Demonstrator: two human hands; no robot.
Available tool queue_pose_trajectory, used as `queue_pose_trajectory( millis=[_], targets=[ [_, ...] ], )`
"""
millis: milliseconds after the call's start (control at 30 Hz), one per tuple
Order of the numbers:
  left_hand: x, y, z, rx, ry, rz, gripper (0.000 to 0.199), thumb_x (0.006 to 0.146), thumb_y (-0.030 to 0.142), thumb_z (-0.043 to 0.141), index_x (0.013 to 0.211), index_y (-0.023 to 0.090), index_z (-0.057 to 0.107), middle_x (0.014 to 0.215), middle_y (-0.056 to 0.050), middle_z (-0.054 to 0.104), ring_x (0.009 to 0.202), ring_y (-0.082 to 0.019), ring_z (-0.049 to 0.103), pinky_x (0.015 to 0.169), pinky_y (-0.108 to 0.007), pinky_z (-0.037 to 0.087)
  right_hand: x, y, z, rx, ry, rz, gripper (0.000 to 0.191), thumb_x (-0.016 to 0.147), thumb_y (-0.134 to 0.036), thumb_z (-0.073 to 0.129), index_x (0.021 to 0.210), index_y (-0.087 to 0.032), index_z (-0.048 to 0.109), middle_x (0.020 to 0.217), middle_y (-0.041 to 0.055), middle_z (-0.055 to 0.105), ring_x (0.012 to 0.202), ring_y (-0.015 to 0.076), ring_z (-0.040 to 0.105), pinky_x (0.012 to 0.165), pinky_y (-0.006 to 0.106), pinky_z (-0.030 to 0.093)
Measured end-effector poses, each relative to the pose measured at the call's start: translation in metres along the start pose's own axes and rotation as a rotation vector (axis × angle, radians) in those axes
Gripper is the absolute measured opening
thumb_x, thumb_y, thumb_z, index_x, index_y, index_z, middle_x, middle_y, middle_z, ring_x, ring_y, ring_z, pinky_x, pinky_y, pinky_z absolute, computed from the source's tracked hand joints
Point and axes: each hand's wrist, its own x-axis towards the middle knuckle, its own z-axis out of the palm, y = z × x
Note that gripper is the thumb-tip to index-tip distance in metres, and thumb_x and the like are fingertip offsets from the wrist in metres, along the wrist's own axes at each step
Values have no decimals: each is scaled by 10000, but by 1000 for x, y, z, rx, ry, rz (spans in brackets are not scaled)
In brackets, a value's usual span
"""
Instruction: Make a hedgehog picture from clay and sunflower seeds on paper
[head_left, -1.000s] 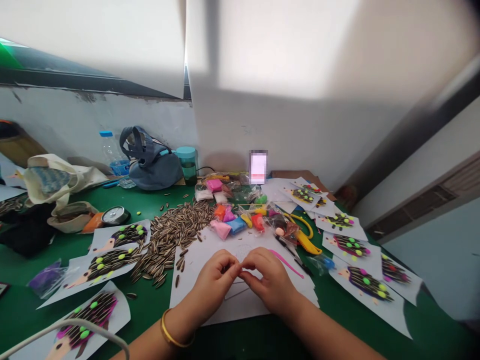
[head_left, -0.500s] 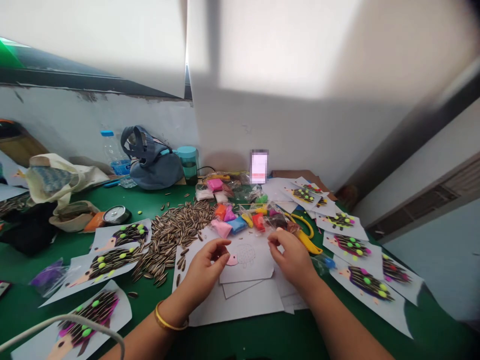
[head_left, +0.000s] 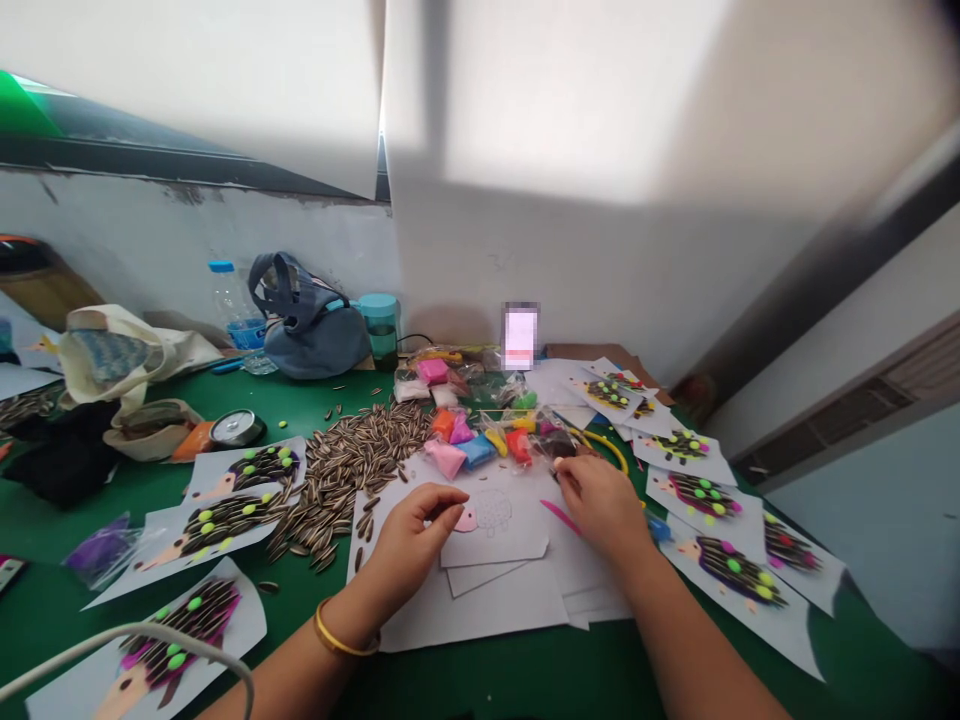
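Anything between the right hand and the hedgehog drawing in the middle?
One low thing: a pink strip lies on the white paper between the right hand and the hedgehog drawing, its right end hidden by the hand. Nothing else visible stands between them.

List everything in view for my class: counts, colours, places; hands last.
Drawing: one, white, front centre
Paper sheets: several, white, under drawing
Seeds: many, striped, left of drawing
Small packets: several, multicoloured, behind drawing
Hedgehog pictures: several, multicoloured, both sides
Strip: one, pink, right of drawing
Handbag: one, blue, back left
Bottle: one, clear, left of handbag
Cup: one, teal, right of handbag
Tin: one, silver, left of seeds
Table: one, green, beneath
Bracelet: one, gold, left wrist
Left hand: one, over paper sheets
Right hand: one, at pale lump
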Motion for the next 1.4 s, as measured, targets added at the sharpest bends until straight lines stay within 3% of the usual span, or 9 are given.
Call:
queue_pose_trajectory(
  millis=[167,367,533,667,867,967,1067,1233,1400],
  targets=[
    [0,-1,1,-5,5,21,210,851,360,604,953,226,729,958,-58,736,900,-223,678,874,-392,535,7,17,-13,75,81,135,154,896,-226,509,862,-210,658,863,43,683,794,210,602,674,309,378],
    [0,1,1,-5,5,15,194,845,345,605,936,227,730,955,-55,741,914,-225,683,876,-387,535,18,11,-15,108,36,38,171,901,-261,523,804,-207,653,812,42,664,808,215,596,719,318,389],
    [0,4,1,-29,-10,-14,206,847,376,605,908,210,712,909,-50,725,851,-215,675,814,-360,539,25,-14,-13,178,-17,-27,131,869,-161,530,846,-196,653,813,32,669,763,192,595,688,296,405],
    [1,2,2,-91,-15,-43,230,857,403,585,886,190,664,839,-44,694,782,-203,663,745,-343,538,37,-45,-8,256,-88,-220,182,901,-137,533,983,-190,687,967,62,694,921,201,613,813,307,443],
    [3,-2,1,-138,47,-49,228,870,318,492,984,184,638,817,-36,676,702,-178,655,710,-338,542,86,-104,4,167,-242,-319,166,971,-238,535,950,-207,696,968,60,708,936,194,624,798,277,421],
    [5,-5,-1,-68,64,-31,257,865,309,492,967,182,690,858,-57,681,727,-189,652,725,-349,543,112,-131,19,156,-281,-341,181,992,-295,504,1034,-246,674,1009,41,717,900,183,642,744,258,409],
    [7,-9,-3,-34,79,-10,243,857,333,540,954,198,716,911,-66,696,799,-215,658,745,-359,543,128,-149,37,137,-347,-366,187,990,-304,495,1019,-251,672,929,43,730,824,197,658,702,268,402],
    [8,-13,-4,-46,112,3,235,848,352,586,961,193,718,950,-75,704,887,-235,652,802,-374,535,131,-154,49,150,-363,-371,166,964,-260,512,979,-211,670,908,78,725,811,226,660,700,289,401],
    [10,-17,-6,-62,271,-39,432,805,407,668,1163,169,630,988,-75,615,889,-218,618,765,-369,554,123,-140,25,267,-258,-333,161,965,-234,488,965,-208,647,944,59,703,839,201,624,701,278,396]
  ],
)
